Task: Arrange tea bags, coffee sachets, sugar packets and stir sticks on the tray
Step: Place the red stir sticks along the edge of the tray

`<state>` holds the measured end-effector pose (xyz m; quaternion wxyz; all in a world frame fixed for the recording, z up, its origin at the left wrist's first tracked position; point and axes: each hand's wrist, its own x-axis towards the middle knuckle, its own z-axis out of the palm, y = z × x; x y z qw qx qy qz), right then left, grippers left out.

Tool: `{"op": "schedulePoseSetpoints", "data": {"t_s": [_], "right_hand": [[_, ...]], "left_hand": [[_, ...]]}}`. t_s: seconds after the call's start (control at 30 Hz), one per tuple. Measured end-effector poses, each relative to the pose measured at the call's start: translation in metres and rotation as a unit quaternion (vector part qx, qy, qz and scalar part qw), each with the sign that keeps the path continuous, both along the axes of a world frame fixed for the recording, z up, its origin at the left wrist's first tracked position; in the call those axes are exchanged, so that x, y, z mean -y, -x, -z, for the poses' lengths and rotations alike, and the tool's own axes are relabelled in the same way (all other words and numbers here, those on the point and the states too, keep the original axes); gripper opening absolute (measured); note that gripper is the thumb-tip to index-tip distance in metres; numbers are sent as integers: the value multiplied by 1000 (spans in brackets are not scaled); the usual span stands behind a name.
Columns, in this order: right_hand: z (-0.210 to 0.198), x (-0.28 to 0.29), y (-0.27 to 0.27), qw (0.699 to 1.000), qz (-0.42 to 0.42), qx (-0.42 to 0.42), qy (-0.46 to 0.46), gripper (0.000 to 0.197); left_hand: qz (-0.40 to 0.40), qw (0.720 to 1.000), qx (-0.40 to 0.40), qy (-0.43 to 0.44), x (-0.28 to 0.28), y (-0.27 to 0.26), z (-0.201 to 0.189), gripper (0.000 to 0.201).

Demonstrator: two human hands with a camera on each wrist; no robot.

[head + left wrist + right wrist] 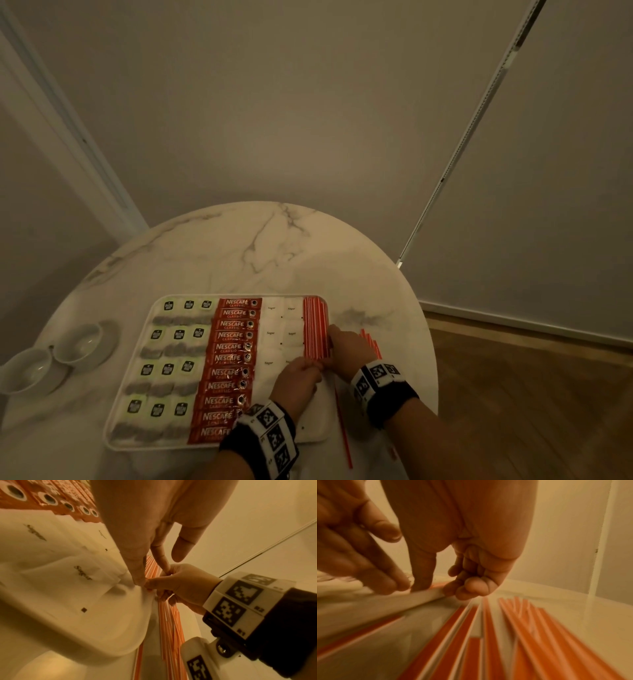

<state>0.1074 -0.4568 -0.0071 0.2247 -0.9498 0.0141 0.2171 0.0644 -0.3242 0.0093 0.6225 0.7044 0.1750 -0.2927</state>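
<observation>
1. The stir sticks [315, 329] are thin red-and-white plastic straws, packed side by side in a row at the right end of the tray [133, 359], running from its far rim toward the near side. More loose sticks [522, 635] lie on the marble table [239, 253] just outside the right rim, and one single stick [342, 425] lies apart by the tray's near right corner.

2. Handling, as a judgement: the sticks look very light and smooth, so they will roll and slide, and a bundle will fan out if held at one end only. A pinch near the middle, or squaring up both ends, should keep them parallel (they look bendable rather than breakable).

3. The left hand [296, 380] has its thumb and forefinger pressed together on the near ends of the row, its other fingers hanging loosely apart.

4. The right hand [346, 347] sits at the row's outer edge, thumb against the sticks and the remaining fingers curled tight into the palm; whether it actually clamps any stick I cannot tell.

5. Beside the sticks, going left: white sugar packets [281, 322], a column of red coffee sachets [233, 359], then tea bags [171, 370] in rows.

6. Two white cups on saucers [82, 342] stand left of the tray.
</observation>
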Motion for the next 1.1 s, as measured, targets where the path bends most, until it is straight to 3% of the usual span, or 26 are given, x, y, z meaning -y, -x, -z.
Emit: {"op": "schedulePoseSetpoints", "data": {"t_s": [0.13,0.2,0.3,0.37,0.47,0.57,0.7,0.83,1.0,1.1], "right_hand": [[-3,25,20,991,120,63,11,26],[2,38,37,979,176,80,58,34],[12,41,54,970,209,26,117,73],[15,33,54,965,218,7,144,81],[16,25,53,960,241,7,143,65],[19,21,59,958,254,5,135,37],[19,13,70,945,297,-16,134,33],[22,10,76,936,336,-35,95,26],[27,3,87,938,334,-23,89,34],[27,0,89,939,330,-14,92,28]], "left_hand": [[71,996,23,-52,-2,16,-7,15],[189,977,50,-84,-5,30,-10,17],[398,884,149,-195,-3,51,-5,29],[457,840,165,-242,5,59,2,36],[476,822,159,-269,17,67,16,39],[541,766,164,-307,23,74,23,36],[531,761,162,-337,24,83,25,36],[562,727,135,-370,24,79,25,36],[556,728,125,-381,22,83,23,43],[544,733,133,-387,16,85,29,39]]}}
